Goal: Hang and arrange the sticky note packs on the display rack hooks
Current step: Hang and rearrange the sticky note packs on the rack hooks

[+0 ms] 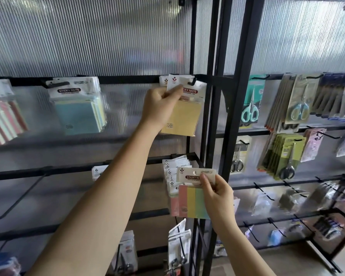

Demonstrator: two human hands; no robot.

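My left hand (161, 105) is raised to the top rail and pinches the white header card of a yellow sticky note pack (182, 116) that hangs at a black hook (192, 81). Lower down, my right hand (217, 194) grips the header of a striped pink, yellow and green sticky note pack (191, 202), held in front of a row of similar packs (172, 172) hanging on the second rail. A blue pack (78, 110) hangs on a hook further left on the top rail.
The black rack upright (213, 116) stands just right of both hands. A long bare hook (18, 198) juts out at lower left. Pink striped packs (2, 116) hang at the far left. Scissors in packaging (299, 104) fill the right-hand rack.
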